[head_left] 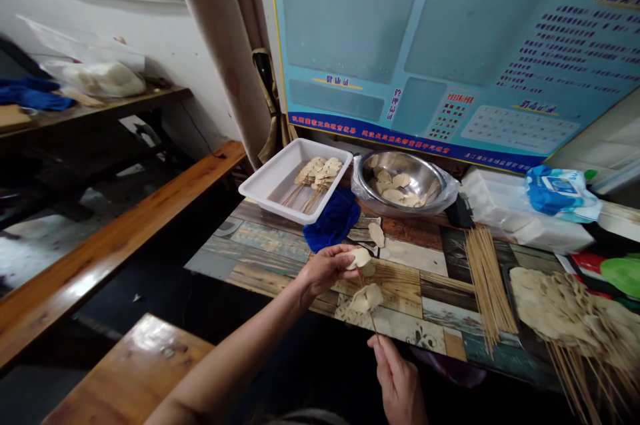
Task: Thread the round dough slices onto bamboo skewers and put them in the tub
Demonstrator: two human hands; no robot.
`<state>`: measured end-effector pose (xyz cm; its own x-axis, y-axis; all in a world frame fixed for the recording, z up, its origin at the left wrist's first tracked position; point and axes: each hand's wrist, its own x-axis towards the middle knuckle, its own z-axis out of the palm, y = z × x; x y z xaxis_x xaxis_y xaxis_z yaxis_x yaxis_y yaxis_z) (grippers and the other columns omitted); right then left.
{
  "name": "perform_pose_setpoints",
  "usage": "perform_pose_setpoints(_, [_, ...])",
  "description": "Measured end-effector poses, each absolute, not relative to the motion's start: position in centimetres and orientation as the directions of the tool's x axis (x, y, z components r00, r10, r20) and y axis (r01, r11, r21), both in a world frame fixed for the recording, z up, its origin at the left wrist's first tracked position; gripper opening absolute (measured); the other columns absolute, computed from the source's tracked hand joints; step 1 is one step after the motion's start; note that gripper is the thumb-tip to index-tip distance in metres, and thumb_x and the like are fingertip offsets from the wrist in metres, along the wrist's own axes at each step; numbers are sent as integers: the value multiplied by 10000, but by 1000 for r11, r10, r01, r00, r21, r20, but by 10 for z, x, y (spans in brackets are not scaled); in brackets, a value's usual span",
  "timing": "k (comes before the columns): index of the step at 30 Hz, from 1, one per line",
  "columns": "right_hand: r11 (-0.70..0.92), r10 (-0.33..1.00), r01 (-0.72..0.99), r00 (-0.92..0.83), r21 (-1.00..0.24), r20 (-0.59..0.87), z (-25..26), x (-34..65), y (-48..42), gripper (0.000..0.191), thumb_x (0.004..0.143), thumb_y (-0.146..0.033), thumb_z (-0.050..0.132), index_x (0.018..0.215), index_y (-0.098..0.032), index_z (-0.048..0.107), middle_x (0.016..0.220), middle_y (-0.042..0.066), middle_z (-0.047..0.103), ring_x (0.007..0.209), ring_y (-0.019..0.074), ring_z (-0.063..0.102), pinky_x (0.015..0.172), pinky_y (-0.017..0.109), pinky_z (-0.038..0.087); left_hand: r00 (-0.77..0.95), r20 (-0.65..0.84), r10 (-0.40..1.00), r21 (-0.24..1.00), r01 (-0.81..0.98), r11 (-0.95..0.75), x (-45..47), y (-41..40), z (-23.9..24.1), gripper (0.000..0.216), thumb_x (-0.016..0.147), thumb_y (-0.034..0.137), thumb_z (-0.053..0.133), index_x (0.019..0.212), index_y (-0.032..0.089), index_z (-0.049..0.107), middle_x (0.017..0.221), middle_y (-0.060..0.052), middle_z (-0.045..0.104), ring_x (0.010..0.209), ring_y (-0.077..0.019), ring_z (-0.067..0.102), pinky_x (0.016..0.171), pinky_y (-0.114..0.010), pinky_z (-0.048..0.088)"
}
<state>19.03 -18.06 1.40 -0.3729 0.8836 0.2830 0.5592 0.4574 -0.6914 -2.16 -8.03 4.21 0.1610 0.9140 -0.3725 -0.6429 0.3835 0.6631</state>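
Our right hand [399,374] clamps the near end of a skewer [374,325], its long axis slanting away and slightly left over the surface [400,286]; our left hand [325,270] pinches a pale slice [361,258] at the far end. Beyond our hands, leftward, a white tray [284,176] holds loaded skewers [320,174]; rightward, a steel bowl [431,178] holds loose slices [395,196].

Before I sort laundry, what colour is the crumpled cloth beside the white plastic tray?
The cloth is deep blue, best in the head view.
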Motion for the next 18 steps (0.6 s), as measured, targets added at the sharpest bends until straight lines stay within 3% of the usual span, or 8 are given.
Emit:
perform_pose_setpoints(5, [423, 903, 574, -333, -701, 272, 12, 186, -181, 471, 988, -374, 256, 931, -140, 660, 823, 122, 757, 749, 161, 739, 653, 134, 543, 133, -375, 917, 645, -674, 361, -14, -88, 39, 316, 605, 151, 793, 886, 102, 658, 857, -75, 687, 725, -169, 667, 689, -286, 558])
perform_pose_setpoints(12, [378, 923, 611, -305, -695, 234, 9, 185, -183, 528, 987, -421, 218, 993, -147, 670, 847, 116, 761, 784, 186, 738, 666, 175, 561, -67, -220, 973, 821, -551, 148, -3, -94, 41, 371, 566, 292, 819, 850, 117, 657, 792, -39, 684, 695, -134, 629, 699, -266, 507])
perform_pose_setpoints(18, [380, 924, 655, -301, -653, 236, 11, 183, -181, 567, 989, -426, 189, 947, -135, 673, 852, 137, 760, 784, 194, 738, 657, 179, 564, -30, -223, 974, 825, -538, 172, 8, -101, 33, 529, 583, 317, 805, 1033, 140, 590, 613, 40, 590, 579, -80, 557, 633, -216, 455])
